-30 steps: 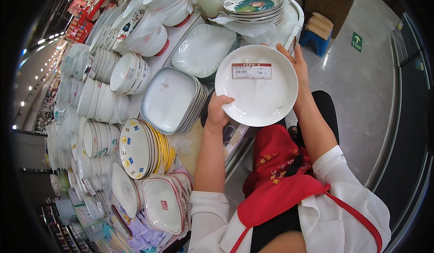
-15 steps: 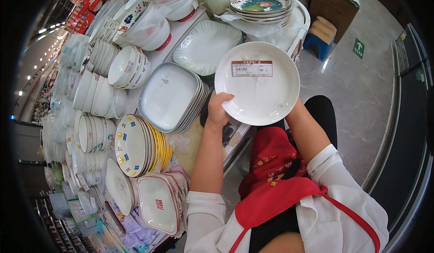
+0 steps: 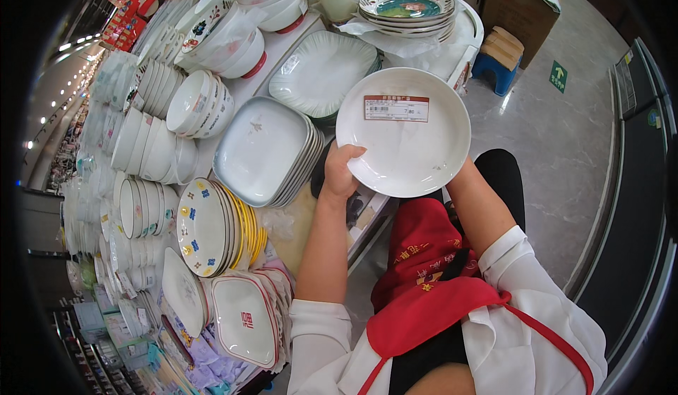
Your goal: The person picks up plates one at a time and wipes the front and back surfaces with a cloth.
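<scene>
I hold a round white plate (image 3: 406, 137) with a red-and-white price sticker in front of me, over the edge of a display table. My left hand (image 3: 342, 172) grips its left rim, thumb on top. My right hand is hidden under the plate's right side; only the forearm (image 3: 480, 204) shows, so it seems to support the plate from below. To the left of the plate sits a stack of pale square plates (image 3: 263, 151), and a leaf-shaped white dish (image 3: 321, 70) lies behind it.
The display table (image 3: 300, 215) is crowded with crockery: stacked white bowls (image 3: 198, 102), upright plates with blue and yellow patterns (image 3: 212, 225), red-rimmed dishes (image 3: 244, 321), painted bowls (image 3: 406, 7). A blue stool (image 3: 498, 70) and a cardboard box (image 3: 522, 7) stand on the tiled floor at right.
The plate has come down and closer to me. My right hand slid from the plate's far right rim to beneath it, out of sight. My left hand keeps its grip.
</scene>
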Tool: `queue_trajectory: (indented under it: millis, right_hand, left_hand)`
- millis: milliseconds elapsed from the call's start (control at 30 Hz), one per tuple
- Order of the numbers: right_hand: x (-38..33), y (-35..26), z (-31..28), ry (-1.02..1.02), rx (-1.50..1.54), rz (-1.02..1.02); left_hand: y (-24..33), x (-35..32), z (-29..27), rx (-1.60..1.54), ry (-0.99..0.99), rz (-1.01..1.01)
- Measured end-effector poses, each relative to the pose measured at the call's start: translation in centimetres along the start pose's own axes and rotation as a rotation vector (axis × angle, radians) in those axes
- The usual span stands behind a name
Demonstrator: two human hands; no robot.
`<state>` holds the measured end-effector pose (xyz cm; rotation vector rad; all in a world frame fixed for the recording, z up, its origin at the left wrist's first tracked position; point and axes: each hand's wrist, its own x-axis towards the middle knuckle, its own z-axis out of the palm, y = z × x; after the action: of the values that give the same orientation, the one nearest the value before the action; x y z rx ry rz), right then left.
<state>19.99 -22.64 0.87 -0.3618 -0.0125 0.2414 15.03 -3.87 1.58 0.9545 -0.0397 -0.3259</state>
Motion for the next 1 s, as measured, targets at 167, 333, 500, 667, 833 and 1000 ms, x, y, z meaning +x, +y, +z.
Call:
queue_trajectory:
  millis: [167,333,500,667,833,1000]
  right_hand:
    - [-0.5,0.1,0.0,0.012,-0.018,-0.014]
    - [-0.9,0.1,0.0,0.018,-0.019,-0.025]
    - [-1.0,0.1,-0.1,0.024,-0.032,-0.041]
    - [-1.2,0.1,0.0,0.030,-0.039,-0.052]
    - [-1.3,0.2,0.0,0.033,-0.043,-0.058]
    - [-1.3,0.3,0.1,0.031,-0.049,-0.063]
  left_hand:
    - [0.1,-0.1,0.1,0.020,-0.002,0.003]
    - [0.0,0.0,0.1,0.013,-0.010,0.004]
    - [-0.1,0.0,-0.1,0.025,-0.008,0.005]
    - [0.0,0.0,0.3,-0.055,-0.021,0.023]
    - [-0.1,0.0,0.0,0.019,-0.008,0.010]
    - [-0.8,0.2,-0.9,-0.006,-0.003,0.007]
